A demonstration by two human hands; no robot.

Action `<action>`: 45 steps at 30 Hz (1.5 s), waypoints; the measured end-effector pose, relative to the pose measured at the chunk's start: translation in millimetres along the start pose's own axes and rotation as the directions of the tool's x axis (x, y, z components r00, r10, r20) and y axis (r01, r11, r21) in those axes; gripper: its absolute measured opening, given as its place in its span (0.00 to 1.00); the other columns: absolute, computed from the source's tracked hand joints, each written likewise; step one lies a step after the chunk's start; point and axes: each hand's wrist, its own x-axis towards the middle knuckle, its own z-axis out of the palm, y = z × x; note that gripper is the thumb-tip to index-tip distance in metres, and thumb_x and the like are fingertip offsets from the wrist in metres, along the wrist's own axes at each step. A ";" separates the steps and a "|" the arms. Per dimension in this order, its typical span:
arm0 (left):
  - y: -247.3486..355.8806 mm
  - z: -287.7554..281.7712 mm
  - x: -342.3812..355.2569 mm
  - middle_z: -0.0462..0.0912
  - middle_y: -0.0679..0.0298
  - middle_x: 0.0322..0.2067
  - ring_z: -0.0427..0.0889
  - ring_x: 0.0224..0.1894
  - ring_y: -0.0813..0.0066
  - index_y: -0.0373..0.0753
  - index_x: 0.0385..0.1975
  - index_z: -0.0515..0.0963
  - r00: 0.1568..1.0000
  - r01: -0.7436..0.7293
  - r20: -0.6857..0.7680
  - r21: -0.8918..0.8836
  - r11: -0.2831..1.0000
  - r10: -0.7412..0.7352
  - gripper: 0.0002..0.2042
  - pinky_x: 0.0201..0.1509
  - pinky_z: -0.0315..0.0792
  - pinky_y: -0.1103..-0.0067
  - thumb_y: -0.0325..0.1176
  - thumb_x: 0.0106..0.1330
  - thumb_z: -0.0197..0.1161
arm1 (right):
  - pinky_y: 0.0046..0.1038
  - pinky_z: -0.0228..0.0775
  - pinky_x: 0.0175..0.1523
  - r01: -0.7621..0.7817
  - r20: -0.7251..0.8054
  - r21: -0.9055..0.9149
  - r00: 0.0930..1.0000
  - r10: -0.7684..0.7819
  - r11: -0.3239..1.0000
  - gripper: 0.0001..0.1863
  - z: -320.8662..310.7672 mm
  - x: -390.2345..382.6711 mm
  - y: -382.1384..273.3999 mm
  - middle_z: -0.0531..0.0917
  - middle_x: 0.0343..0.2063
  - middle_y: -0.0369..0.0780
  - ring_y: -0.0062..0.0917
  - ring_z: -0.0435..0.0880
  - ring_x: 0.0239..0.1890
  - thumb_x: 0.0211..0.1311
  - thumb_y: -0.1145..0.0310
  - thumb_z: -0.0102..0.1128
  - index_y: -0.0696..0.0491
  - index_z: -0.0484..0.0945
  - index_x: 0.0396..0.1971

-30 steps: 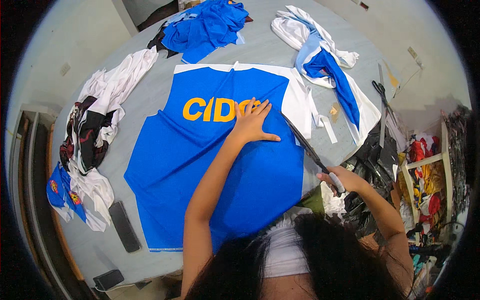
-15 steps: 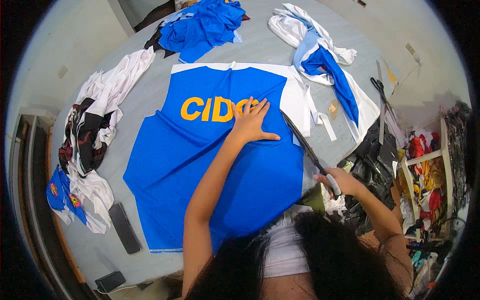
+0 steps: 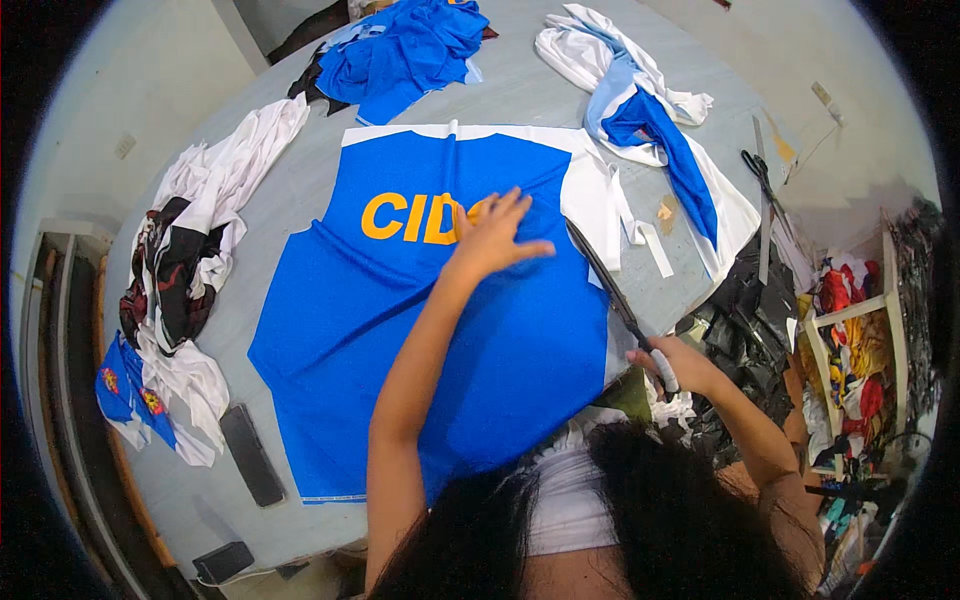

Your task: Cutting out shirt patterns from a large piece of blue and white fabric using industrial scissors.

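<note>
Unmoved since the earlier frame: left hand (image 3: 492, 238), fingers spread wide, flat on blue jersey panel (image 3: 440, 330) at tabletop (image 3: 300, 190) centre. Right hand (image 3: 672, 362) grips long shears (image 3: 610, 290) along the panel's right edge. Risk: fabric creeping, crooked cut; fingers near blades.

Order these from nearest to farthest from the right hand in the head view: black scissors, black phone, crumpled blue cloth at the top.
From the right hand:
1. Black scissors, table's right edge.
2. Crumpled blue cloth, top centre.
3. Black phone, lower left.
</note>
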 end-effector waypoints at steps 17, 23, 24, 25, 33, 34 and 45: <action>-30.3 -67.1 -66.2 0.52 0.55 0.63 0.43 0.66 0.50 0.39 0.58 0.60 0.760 0.649 -0.272 0.349 0.676 -0.590 0.29 0.60 0.40 0.43 0.51 0.61 0.47 | 0.23 0.66 0.18 0.109 0.142 -0.123 0.986 -0.091 0.986 0.27 -51.9 15.8 11.1 0.72 0.10 0.37 0.21 0.76 0.13 0.59 0.46 0.49 0.59 0.70 0.21; 4.6 -14.4 0.7 0.58 0.55 0.61 0.48 0.66 0.56 0.42 0.54 0.68 0.998 0.007 -0.058 0.098 0.995 -0.002 0.29 0.64 0.37 0.52 0.53 0.57 0.55 | 0.22 0.66 0.19 0.023 0.281 -0.112 0.960 0.010 0.993 0.31 -58.4 22.6 -9.1 0.74 0.11 0.37 0.21 0.77 0.15 0.60 0.40 0.42 0.56 0.69 0.17; 10.8 -11.2 8.9 0.58 0.55 0.61 0.48 0.66 0.56 0.42 0.55 0.67 0.999 0.029 -0.032 0.117 0.993 -0.025 0.31 0.64 0.37 0.52 0.55 0.54 0.56 | 0.23 0.66 0.20 0.023 0.291 -0.144 0.956 0.020 0.989 0.33 -57.2 26.0 -11.7 0.75 0.11 0.37 0.21 0.77 0.15 0.60 0.39 0.40 0.56 0.69 0.15; 14.1 -7.9 14.8 0.57 0.55 0.61 0.48 0.66 0.56 0.42 0.56 0.66 0.999 0.048 -0.004 0.134 0.990 -0.048 0.34 0.65 0.36 0.52 0.57 0.52 0.58 | 0.23 0.66 0.20 0.012 0.280 -0.137 0.960 0.027 0.990 0.33 -55.0 29.3 -13.4 0.75 0.11 0.37 0.21 0.77 0.15 0.60 0.39 0.40 0.56 0.69 0.15; 4.3 -1.6 24.3 0.59 0.54 0.59 0.51 0.64 0.53 0.32 0.56 0.62 0.998 -0.022 -0.060 0.123 0.992 0.030 0.45 0.65 0.35 0.53 0.62 0.44 0.60 | 0.23 0.67 0.22 0.021 0.244 -0.156 0.970 0.017 0.988 0.35 -44.4 40.3 -29.5 0.75 0.10 0.38 0.22 0.77 0.15 0.61 0.38 0.37 0.57 0.70 0.13; -1.4 2.7 22.1 0.60 0.57 0.59 0.51 0.63 0.54 0.34 0.55 0.64 0.996 -0.021 -0.084 0.095 0.995 0.029 0.43 0.65 0.34 0.53 0.63 0.45 0.59 | 0.23 0.67 0.22 0.003 0.244 -0.187 0.969 0.043 0.982 0.34 -42.4 43.7 -36.3 0.74 0.10 0.38 0.22 0.77 0.15 0.60 0.38 0.37 0.57 0.70 0.14; -17.1 1.1 20.5 0.60 0.63 0.60 0.51 0.64 0.60 0.43 0.55 0.67 0.999 0.028 -0.046 0.037 0.999 -0.027 0.43 0.63 0.32 0.48 0.64 0.40 0.62 | 0.22 0.66 0.22 0.016 0.242 -0.029 0.970 -0.009 0.999 0.36 -25.5 53.9 -52.7 0.71 0.09 0.35 0.19 0.74 0.13 0.58 0.34 0.34 0.54 0.69 0.14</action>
